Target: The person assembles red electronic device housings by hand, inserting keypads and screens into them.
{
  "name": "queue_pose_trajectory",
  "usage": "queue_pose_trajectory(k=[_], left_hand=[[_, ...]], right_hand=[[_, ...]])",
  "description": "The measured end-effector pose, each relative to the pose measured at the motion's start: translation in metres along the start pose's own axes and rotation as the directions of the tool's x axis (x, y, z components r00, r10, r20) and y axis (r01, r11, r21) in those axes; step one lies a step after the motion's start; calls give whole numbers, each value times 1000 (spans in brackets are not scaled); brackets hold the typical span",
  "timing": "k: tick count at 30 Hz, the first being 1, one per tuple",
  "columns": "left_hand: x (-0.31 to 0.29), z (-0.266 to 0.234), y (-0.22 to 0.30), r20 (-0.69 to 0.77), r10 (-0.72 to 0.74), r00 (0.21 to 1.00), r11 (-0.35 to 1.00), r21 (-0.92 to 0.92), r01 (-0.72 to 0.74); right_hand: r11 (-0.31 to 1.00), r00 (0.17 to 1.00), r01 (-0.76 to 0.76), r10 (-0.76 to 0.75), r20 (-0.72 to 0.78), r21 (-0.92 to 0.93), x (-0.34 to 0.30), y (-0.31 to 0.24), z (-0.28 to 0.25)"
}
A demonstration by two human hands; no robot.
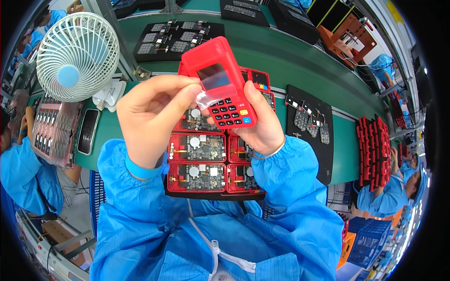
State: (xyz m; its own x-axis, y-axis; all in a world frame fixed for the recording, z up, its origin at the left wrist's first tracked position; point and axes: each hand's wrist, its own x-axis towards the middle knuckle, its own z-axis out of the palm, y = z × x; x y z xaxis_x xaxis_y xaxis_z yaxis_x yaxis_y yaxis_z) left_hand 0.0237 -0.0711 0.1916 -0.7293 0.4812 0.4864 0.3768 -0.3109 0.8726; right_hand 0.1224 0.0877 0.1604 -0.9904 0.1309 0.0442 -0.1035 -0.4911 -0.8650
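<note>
A red handheld payment terminal (209,55) with a small dark screen and black number keys lies tilted in my right hand (266,122). That hand's fingers wrap around the terminal's lower right side, thumb along the edge. A clear plastic film (205,97) hangs over the bottom of the screen and the top keys. Thumb and forefinger of my left hand (149,108) pinch the film at its left end. Whether the film still sticks to the screen I cannot tell. Below both hands, several red terminal housings (198,161) with exposed circuit boards sit in rows.
A white fan (77,57) stands at the left, with a phone (88,131) beside it. Black mats at the back (161,52) and right (303,140) bear keypad parts. Red stacked housings (373,152) rise at the far right. Co-workers in blue sit on both sides.
</note>
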Motion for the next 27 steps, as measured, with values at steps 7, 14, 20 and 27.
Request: queue_pose_trajectory(k=[7, 14, 20, 27], left_hand=[[4, 1, -7, 19, -62, 998, 988, -143, 64], [5, 0, -10, 26, -57, 998, 988, -144, 60], [6, 4, -10, 3, -86, 996, 991, -101, 86], [7, -2, -12, 3, -52, 999, 998, 34, 52]], right_hand=[[1000, 1000, 4, -4, 24, -12, 0, -1, 2], [1000, 1000, 6, -6, 26, -25, -1, -2, 1], [999, 1000, 23, -23, 0, -30, -1, -3, 4], [998, 1000, 12, -12, 4, -59, 1, -6, 10]])
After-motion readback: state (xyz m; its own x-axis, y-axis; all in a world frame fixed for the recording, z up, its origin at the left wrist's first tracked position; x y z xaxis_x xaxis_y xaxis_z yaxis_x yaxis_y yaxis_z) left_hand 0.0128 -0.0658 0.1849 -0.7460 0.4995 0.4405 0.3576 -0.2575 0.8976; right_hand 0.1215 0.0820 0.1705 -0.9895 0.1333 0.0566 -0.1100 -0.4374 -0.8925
